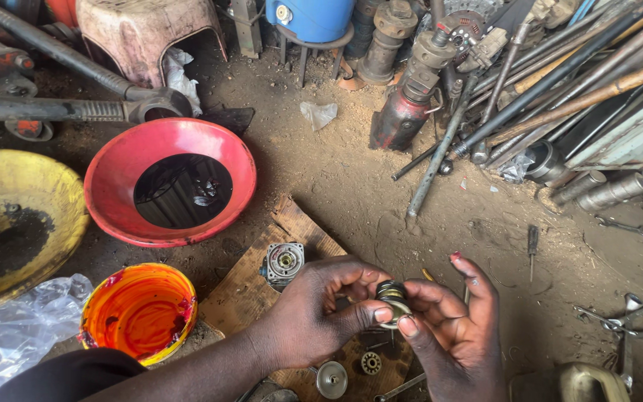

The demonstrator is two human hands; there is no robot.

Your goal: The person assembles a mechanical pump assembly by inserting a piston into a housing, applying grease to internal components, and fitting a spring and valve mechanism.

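Observation:
My left hand (314, 309) and my right hand (452, 327) meet over a wooden board (251, 286) on the dirt floor. Both pinch a small round metal part (393, 300), a stack of dark and brass-coloured rings, between thumbs and fingertips. A grey metal housing (283, 263) with a round bore sits on the board just left of my left hand. Below the hands lie a small disc-shaped part (332, 379) and a small gear-like ring (370, 362).
A red basin (113, 175) of dark oil sits at left, with a yellow basin (9, 186) beside it and an orange bowl (141, 311) nearer me. Clear plastic (9, 335) lies bottom left. Metal rods (560, 74), a jack (403, 112) and wrenches (634, 313) crowd the right.

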